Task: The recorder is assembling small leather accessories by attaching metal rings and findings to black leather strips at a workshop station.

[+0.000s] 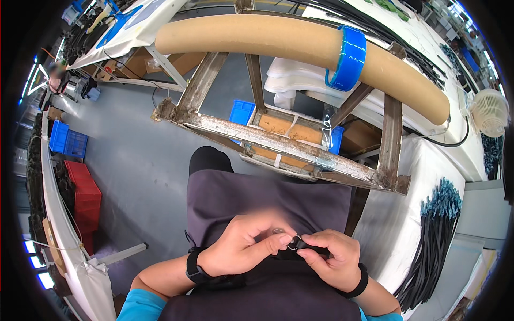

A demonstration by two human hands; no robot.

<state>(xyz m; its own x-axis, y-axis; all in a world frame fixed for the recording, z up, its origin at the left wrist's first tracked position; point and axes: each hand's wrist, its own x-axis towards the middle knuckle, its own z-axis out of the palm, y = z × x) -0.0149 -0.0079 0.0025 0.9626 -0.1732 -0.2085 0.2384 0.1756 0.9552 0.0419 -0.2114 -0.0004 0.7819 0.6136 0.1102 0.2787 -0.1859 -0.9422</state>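
Over my lap, my left hand (247, 242) and my right hand (337, 258) meet fingertip to fingertip. Between them is a small round metal ring (294, 244), pinched by the left thumb and forefinger. A short black strap (318, 250) is pinched in my right fingers, its end against the ring. Whether the strap passes through the ring cannot be made out. The fingers cover much of both pieces. A dark apron (267, 200) spreads beneath my hands.
Ahead stands a rusty metal frame (257, 136) bearing a long cardboard tube (251, 35) with a blue tape roll (350, 59) around it. Black straps with teal ends (425, 251) lie on the white-covered table (391, 235) at right. Red (84, 195) and blue crates (68, 140) stand left.
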